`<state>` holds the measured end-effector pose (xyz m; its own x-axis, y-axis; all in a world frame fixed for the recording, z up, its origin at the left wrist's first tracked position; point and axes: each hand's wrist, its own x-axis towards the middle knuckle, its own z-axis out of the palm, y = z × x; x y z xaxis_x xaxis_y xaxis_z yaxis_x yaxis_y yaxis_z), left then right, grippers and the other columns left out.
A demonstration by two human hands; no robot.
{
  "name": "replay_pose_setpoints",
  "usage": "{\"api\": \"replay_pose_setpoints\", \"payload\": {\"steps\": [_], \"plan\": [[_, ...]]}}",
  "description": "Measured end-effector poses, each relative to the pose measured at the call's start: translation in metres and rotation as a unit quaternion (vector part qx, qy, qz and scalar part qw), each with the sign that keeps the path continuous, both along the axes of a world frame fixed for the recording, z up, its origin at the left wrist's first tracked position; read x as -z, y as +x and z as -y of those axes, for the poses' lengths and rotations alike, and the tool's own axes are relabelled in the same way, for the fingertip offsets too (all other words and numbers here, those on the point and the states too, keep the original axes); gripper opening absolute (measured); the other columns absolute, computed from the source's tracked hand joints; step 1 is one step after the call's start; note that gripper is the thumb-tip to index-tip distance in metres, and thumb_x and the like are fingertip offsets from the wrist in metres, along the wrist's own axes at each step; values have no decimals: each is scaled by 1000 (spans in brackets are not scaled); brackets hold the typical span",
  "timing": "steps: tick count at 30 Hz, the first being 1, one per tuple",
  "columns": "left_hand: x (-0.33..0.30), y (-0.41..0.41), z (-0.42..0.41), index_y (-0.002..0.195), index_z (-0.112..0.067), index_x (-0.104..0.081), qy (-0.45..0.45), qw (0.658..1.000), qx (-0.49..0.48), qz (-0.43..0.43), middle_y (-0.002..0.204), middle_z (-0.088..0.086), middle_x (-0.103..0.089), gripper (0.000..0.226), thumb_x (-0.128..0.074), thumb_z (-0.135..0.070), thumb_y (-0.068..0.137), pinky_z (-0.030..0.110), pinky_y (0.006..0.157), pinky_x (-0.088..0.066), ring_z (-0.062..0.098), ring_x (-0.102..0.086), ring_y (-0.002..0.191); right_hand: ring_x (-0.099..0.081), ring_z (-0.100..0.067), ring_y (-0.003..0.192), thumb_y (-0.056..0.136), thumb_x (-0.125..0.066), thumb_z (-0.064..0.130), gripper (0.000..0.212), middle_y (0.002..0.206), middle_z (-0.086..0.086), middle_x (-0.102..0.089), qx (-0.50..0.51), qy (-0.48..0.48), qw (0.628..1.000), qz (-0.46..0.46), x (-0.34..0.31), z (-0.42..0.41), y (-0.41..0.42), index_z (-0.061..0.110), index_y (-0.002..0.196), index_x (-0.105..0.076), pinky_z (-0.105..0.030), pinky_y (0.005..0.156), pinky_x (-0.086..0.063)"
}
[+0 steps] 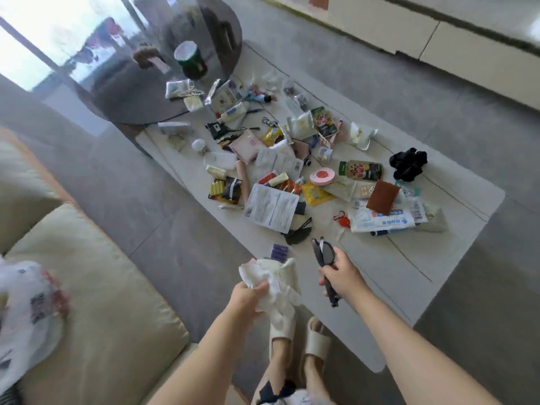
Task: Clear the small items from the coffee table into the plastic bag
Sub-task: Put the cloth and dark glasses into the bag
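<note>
The plastic bag lies on the sofa, nearer the left hand gripping crumpled white packets; the right hand holds folded sunglasses above the cluttered worktop.

Bright daylight floods in from the window far up-left of the hands, blowing it out white and glaring on the round dark tabletop. Edges bend with wide-angle distortion; the picture is soft, blurred throughout.
</note>
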<state>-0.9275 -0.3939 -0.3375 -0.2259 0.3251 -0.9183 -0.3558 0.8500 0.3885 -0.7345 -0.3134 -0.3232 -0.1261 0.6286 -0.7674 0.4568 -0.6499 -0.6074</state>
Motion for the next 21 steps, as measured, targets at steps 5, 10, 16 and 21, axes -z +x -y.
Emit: {"api": "replay_pose_setpoints", "payload": {"steps": [5,10,16,21], "plan": [[-72,-46,33,113,8,-55,111,989,-94,11,93,18,-61,26,-59,-6,91,29,58,-55,26,-63,72,-65,-26,95,85,-61,11,46,117,-11,-62,-44,29,998,-24,-61,0,-47,8,127,-45,-46,87,-54],[-125,-101,71,118,12,-54,185,969,-165,-7,96,25,-59,70,-75,-27,63,32,61,-51,31,-59,80,-63,-21,84,87,-62,14,23,85,0,-63,-118,71,990,-38,-120,8,-116,14,109,-55,-43,85,-53],[-159,-189,117,117,13,-53,214,932,-288,-49,95,26,-58,74,-81,-29,62,30,56,-51,30,-62,72,-57,-20,69,92,-49,10,21,83,-8,-61,-213,49,974,-63,-165,25,-220,17,111,-52,-27,50,-43],[-183,-270,159,98,1,-58,196,896,-391,-72,82,15,-62,10,-57,-6,92,28,47,-53,19,-66,51,-54,-14,62,85,-59,5,19,81,-3,-60,-296,90,949,-55,-192,47,-325,14,102,-55,-21,46,-43]]}}
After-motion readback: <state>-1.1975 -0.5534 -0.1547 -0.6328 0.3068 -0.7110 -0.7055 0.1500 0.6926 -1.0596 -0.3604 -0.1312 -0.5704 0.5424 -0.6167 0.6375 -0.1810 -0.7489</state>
